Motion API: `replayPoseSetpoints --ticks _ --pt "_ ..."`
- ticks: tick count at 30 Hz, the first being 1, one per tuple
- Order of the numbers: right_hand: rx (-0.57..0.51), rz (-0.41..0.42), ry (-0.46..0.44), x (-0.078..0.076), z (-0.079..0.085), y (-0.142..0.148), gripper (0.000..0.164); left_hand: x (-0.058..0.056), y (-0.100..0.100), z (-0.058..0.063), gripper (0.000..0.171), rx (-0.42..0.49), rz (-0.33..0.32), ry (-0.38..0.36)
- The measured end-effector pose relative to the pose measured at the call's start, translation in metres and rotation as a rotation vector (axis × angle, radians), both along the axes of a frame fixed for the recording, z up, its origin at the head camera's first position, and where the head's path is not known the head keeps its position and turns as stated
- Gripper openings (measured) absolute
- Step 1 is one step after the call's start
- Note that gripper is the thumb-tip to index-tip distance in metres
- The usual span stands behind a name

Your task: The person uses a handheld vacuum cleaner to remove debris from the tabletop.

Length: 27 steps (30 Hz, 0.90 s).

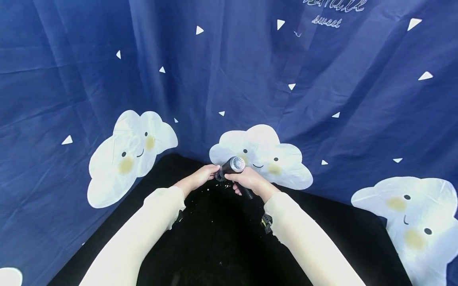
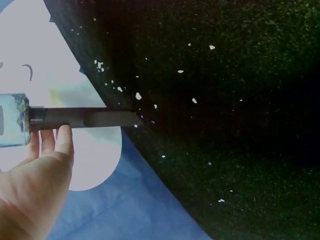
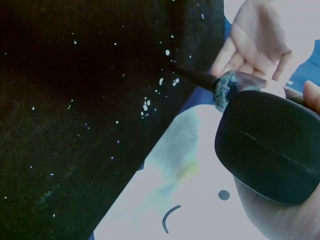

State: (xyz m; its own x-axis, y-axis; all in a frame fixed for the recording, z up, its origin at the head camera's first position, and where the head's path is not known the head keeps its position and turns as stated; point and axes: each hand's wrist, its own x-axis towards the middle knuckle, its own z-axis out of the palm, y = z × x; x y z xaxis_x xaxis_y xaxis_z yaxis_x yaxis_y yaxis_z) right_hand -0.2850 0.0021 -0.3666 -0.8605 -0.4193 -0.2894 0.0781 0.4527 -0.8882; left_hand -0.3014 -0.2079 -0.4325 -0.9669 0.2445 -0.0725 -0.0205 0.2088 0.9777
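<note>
A black handheld vacuum cleaner (image 1: 228,167) with a silver vented end is held between both hands at the far side of the black surface. My right hand (image 1: 250,179) grips its handle (image 1: 245,192); the handle's rounded black end (image 3: 270,145) fills much of the right wrist view. My left hand (image 2: 37,182) holds the front part, fingertips against the narrow nozzle (image 2: 75,118) beside the clear dust cup (image 2: 14,120). The nozzle points at the black surface, its tip close to small white bits (image 2: 138,96).
The black surface (image 1: 211,246) carries more scattered white bits (image 3: 146,106). Behind it hangs a dark blue cloth (image 1: 232,71) printed with smiling clouds (image 1: 262,139) and white triangles. It meets the surface's far edge close to the hands.
</note>
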Motion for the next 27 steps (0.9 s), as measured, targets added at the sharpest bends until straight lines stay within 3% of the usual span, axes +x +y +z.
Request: replayPoseSetpoints --ticks 6,11,18,27 --pt "0.013 0.019 -0.005 0.006 0.007 -0.002 0.037 0.001 -0.002 -0.012 0.06 -0.104 -0.04 0.065" --pt "0.008 0.014 -0.011 0.006 0.008 -0.002 0.037 0.0 -0.002 -0.016 0.066 -0.147 -0.051 0.064" --pt "0.008 0.015 -0.024 0.004 0.012 -0.001 0.035 0.001 0.001 -0.015 0.066 -0.168 -0.02 0.043" --pt "-0.004 0.042 -0.045 0.009 0.019 0.005 0.035 0.01 0.004 -0.008 0.066 -0.202 -0.041 0.036"
